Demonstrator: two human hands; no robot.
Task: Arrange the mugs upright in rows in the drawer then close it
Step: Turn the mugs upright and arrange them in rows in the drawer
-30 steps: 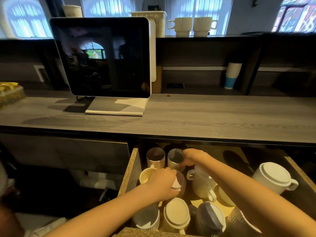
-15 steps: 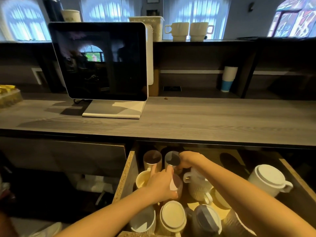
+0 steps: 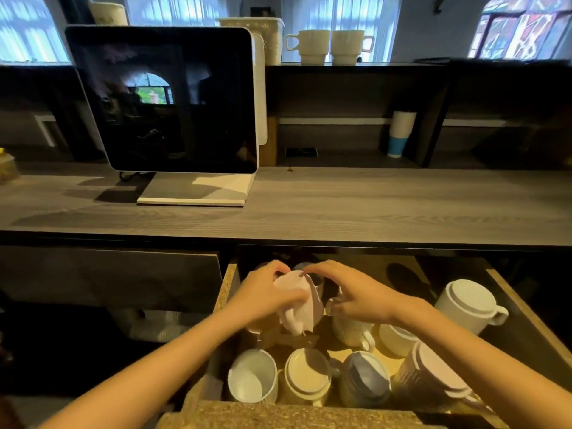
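Observation:
The drawer (image 3: 294,414) stands open below the counter with several mugs inside. My left hand (image 3: 263,297) grips a pink ribbed mug (image 3: 298,308), lifted above the drawer's left side and tilted. My right hand (image 3: 356,292) hovers beside it with fingers spread, its fingertips at the pink mug's upper rim. At the front stand an upright white mug (image 3: 252,377), an upside-down cream mug (image 3: 306,374), a blue-grey mug (image 3: 366,380) and an upside-down pink ribbed mug (image 3: 433,377). An upside-down white mug (image 3: 465,305) sits at the right. A cream ribbed mug (image 3: 351,331) is under my right wrist. The back mugs are mostly hidden.
The grey wooden counter (image 3: 371,209) overhangs the drawer's back. A dark screen on a stand (image 3: 173,103) sits on it at left. Two cream mugs (image 3: 328,46) stand on the upper shelf, stacked paper cups (image 3: 399,134) below. The drawer's back right floor (image 3: 402,277) is bare.
My left hand has lifted the pink mug up out of the drawer and tilted it. My right hand has come off the grey back mug and moved to the pink mug's rim.

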